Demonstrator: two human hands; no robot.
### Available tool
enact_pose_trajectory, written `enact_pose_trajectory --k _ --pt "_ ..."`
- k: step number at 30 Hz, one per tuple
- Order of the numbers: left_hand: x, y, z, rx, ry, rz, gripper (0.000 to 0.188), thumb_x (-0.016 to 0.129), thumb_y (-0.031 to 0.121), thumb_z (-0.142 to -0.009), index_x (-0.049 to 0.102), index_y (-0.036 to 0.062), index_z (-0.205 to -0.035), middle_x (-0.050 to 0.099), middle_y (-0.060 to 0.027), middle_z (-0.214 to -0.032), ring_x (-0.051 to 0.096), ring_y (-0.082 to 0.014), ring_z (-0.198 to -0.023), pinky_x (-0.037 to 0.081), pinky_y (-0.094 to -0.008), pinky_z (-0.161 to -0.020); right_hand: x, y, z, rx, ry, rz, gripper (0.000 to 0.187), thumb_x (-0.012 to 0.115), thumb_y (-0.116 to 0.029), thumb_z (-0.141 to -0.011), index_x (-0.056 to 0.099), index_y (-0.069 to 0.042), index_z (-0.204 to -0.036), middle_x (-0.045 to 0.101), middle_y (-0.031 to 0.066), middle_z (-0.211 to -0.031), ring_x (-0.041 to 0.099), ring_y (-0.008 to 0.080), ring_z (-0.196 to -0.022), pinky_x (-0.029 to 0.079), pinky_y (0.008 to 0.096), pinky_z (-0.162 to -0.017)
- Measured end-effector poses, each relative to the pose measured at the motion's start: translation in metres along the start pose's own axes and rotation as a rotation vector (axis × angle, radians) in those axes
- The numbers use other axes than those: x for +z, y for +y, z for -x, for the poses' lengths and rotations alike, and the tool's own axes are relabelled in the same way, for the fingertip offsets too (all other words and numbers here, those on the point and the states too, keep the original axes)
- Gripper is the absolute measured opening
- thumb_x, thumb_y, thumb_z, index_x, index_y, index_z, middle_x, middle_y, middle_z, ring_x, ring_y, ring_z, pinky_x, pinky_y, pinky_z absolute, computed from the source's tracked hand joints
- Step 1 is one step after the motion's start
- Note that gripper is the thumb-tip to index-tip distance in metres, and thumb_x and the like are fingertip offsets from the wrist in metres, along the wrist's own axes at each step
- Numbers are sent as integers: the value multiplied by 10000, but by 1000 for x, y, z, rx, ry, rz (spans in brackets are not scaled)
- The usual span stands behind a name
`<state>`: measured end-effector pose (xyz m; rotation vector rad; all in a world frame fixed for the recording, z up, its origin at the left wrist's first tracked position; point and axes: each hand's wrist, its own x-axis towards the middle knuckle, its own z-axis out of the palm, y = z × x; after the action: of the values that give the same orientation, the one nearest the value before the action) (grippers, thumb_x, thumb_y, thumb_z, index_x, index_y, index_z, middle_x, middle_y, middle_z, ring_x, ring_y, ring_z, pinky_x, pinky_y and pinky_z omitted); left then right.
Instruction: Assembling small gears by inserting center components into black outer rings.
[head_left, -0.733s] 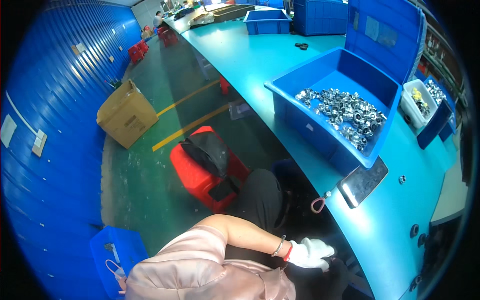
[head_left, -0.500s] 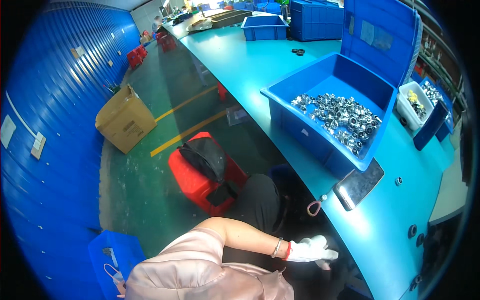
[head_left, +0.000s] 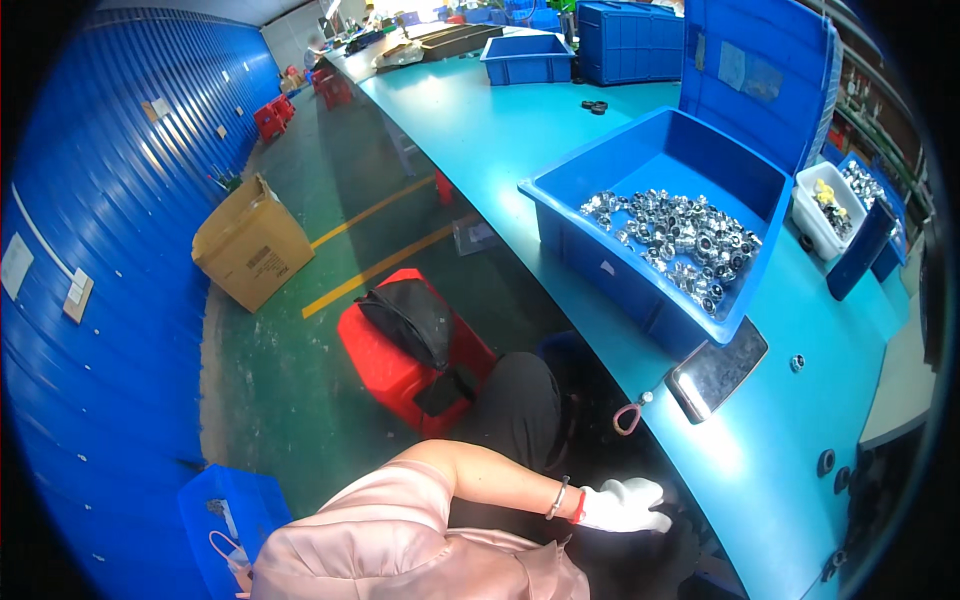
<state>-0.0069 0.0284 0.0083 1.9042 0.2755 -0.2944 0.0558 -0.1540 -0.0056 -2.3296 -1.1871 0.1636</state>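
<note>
My left hand (head_left: 625, 505), in a white glove with a red cuff, hovers over my lap beside the table's near edge. Its fingers and thumb are apart, and nothing shows between them. Nearest to it on the turquoise table (head_left: 640, 370) is a phone (head_left: 718, 375) with a pink loop strap (head_left: 627, 419) hanging over the edge. Beyond the phone stands a large blue bin (head_left: 620, 275) holding many shiny metal fittings (head_left: 690, 235). A single metal fitting (head_left: 797, 362) lies to the right of the phone. My right hand is out of view.
Black rings (head_left: 826, 462) lie at the table's right side. A white tub (head_left: 830, 215) of small parts stands past the bin. On the left are a red stool (head_left: 375, 350) with a black bag (head_left: 408, 315), a cardboard box (head_left: 255, 245) and a blue crate (head_left: 200, 520).
My left hand has turned slightly, and its fingers have spread apart. The bin, the phone and the loose parts stay in place.
</note>
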Motion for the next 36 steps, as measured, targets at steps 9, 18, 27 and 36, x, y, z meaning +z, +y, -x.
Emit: enact_pose_trajectory --k 9,18,27,36 --pt "-31 14 -6 135 -53 103 246 624 293 -828 690 62 -882 648 -155 -817 615 -299 -746 475 -368 -697 4 -7 -18 80 29 -191 267 565 -247 -898 629 -49 -1065 630 204 -960 596 410 -865 474 452 -741" --pt "-18 10 -21 -178 -206 483 190 635 162 -877 686 -21 -888 714 -79 -837 641 -119 -739 506 -235 -700 -7 -18 -13 155 102 -139 199 625 -166 -847 614 -72 -1022 647 127 -838 623 339 -752 493 416 -646" --pt "-7 -8 -18 -264 -252 611 224 694 126 -842 673 -80 -929 699 -116 -849 667 -139 -760 533 -237 -693 -17 2 4 571 -159 -910 386 669 -193 -880 601 17 -1197 663 76 -839 574 102 -746 480 266 -686" --pt "-7 -15 -21 -298 -309 819 265 703 48 -820 636 -72 -1047 682 -127 -920 666 -171 -769 556 -256 -698 -13 8 5 551 -103 -1065 323 635 -214 -903 625 28 -1116 642 40 -846 560 87 -756 459 252 -664"
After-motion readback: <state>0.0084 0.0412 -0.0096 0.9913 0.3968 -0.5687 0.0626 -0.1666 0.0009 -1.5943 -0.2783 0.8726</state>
